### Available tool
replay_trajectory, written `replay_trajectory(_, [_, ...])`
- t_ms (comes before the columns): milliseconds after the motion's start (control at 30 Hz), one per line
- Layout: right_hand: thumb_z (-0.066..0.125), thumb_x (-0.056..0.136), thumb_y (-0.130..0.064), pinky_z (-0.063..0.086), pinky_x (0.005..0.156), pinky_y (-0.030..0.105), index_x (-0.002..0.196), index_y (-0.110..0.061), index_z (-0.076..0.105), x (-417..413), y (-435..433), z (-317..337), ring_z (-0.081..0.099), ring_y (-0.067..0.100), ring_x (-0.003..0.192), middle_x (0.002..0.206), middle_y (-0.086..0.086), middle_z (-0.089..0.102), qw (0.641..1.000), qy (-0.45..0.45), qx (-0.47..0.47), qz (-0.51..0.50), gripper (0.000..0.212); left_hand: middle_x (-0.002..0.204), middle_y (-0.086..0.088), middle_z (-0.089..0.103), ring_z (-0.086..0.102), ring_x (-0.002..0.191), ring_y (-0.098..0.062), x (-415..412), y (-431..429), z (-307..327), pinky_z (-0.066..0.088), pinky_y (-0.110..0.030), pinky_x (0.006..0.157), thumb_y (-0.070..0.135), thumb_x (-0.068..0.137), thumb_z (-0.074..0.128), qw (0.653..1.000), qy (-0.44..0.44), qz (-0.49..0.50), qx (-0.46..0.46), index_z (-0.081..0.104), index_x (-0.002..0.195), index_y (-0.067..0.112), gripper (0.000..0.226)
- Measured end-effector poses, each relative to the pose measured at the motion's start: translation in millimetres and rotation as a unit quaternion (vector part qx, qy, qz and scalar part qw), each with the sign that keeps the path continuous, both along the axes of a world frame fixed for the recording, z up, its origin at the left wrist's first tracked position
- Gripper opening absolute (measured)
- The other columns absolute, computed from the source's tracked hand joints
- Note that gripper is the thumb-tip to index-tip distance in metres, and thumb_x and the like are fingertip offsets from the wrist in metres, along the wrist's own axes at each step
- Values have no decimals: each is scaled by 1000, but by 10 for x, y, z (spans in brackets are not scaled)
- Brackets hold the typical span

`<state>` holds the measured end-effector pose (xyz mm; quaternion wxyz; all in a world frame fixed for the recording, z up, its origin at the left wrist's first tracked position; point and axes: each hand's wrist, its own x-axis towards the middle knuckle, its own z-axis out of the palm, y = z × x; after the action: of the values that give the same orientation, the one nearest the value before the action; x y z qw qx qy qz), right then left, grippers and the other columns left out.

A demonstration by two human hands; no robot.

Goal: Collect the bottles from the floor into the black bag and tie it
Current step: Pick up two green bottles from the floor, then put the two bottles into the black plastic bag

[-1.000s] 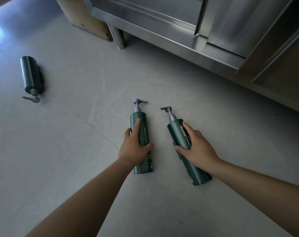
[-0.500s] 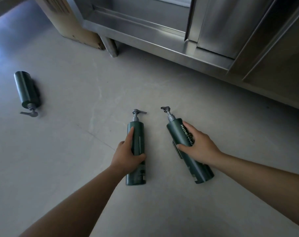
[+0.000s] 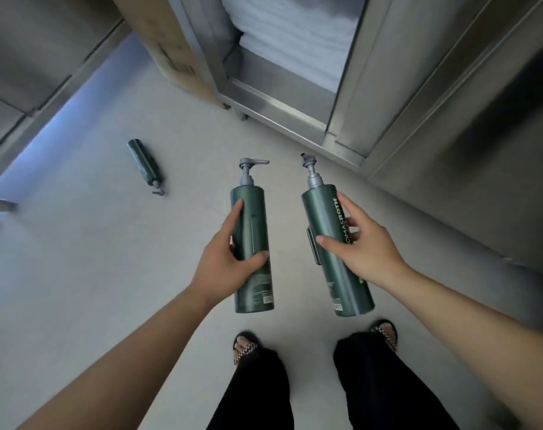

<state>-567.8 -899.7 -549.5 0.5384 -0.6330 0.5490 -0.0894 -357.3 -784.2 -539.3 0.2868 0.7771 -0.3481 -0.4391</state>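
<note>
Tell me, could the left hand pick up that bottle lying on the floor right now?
Probably not yet. The left hand grips a pump bottle, and the lying bottle sits well off to its left. Bare floor between them blocks nothing, though.

Left hand (image 3: pixel 230 262), right hand (image 3: pixel 366 246), forearms bare. Loose black trousers (image 3: pixel 388 386) at 6 o'clock; dark open-toe sandals (image 3: pixel 244 349), woven straps.

Three green pump bottles show: the left bottle (image 3: pixel 253 218), the right bottle (image 3: pixel 323 212) and the far bottle (image 3: pixel 146 164). There are two hands, the left hand (image 3: pixel 230 265) and the right hand (image 3: pixel 361 249), each gripping one bottle. Two sandalled feet (image 3: pixel 244 347) and one cardboard box (image 3: pixel 168 48) are also visible.
</note>
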Motion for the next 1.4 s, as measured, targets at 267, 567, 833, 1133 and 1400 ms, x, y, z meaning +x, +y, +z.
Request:
replay_trajectory(267, [72,73,-43,40,79,8,133,-60,27,-41,534,2796,52,-14,103,122,-23,53,998,-51,-31,-15,77,116,43,42,53,93,22,-274,372,2845,42,2,72,22,73,75,996,33,-27,-81,25,137,57,89])
replay_trajectory(567, [75,73,-36,48,78,9,126,-62,36,-235,860,4013,62,-2,102,121,-11,61,983,-161,-75,-46,71,130,24,52,59,107,1,-514,729,4060,52,-23,88,24,73,76,984,16,41,-174,27,132,64,86])
replay_trajectory(833, [75,74,-29,51,76,13,124,-61,40,-423,582,4381,65,7,97,112,-8,66,977,-190,-92,9,70,118,40,51,61,91,11,-906,625,4388,51,-9,71,21,74,75,973,15,100,-207,29,130,65,84])
replay_trajectory(1133, [74,77,-22,47,72,7,118,-62,37,-121,905,4334,62,-5,95,105,-24,60,962,-202,-37,182,68,116,41,44,55,91,21,-1143,1461,4370,44,0,65,23,70,78,944,-29,271,-185,26,132,64,90])
replay_trajectory(1400, [75,76,-25,47,69,6,136,-47,37,721,1775,4498,64,-1,86,109,-11,61,910,-194,1,366,73,119,35,48,57,94,18,-1016,2681,4404,46,-1,67,26,69,79,874,-70,446,-177,25,131,66,91])
